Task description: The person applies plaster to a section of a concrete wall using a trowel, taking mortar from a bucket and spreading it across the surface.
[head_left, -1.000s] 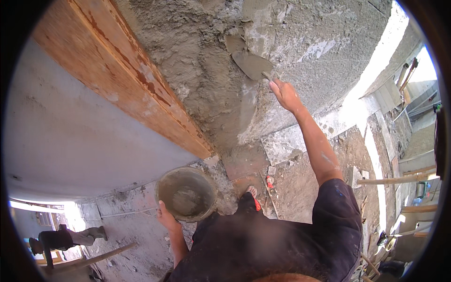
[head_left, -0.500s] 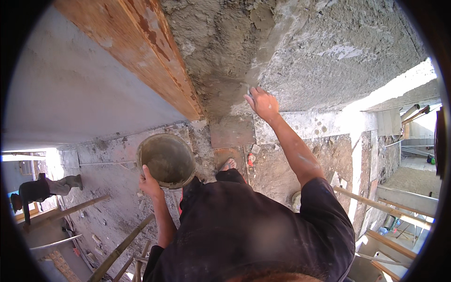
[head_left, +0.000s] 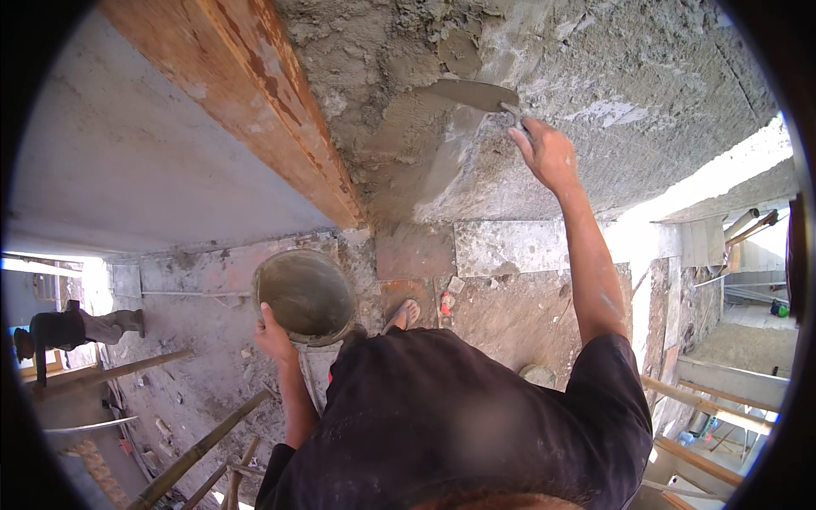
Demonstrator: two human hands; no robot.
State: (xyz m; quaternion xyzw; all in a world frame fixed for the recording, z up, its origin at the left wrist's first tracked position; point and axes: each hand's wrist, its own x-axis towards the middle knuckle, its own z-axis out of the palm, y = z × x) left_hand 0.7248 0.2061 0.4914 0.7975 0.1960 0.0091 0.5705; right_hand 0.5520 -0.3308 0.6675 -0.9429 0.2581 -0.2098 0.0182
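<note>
My right hand is closed round the handle of a trowel, whose long grey blade lies against the rough wall. Wet mortar coats the strip of wall between the blade and a wooden frame post. At my left, a round bucket with greyish wet mix inside is held by its rim. My left hand grips that rim, thumb over the edge and fingers hidden underneath.
Below the wall are a flat board and dusty ground with a small red object near my foot. Bamboo poles slant at the lower left. Another person is at the far left. Timber poles stand at the right.
My right hand has moved up and to the right along the wall, and the trowel blade now shows. The bucket has shifted slightly right and stays in my left hand.
</note>
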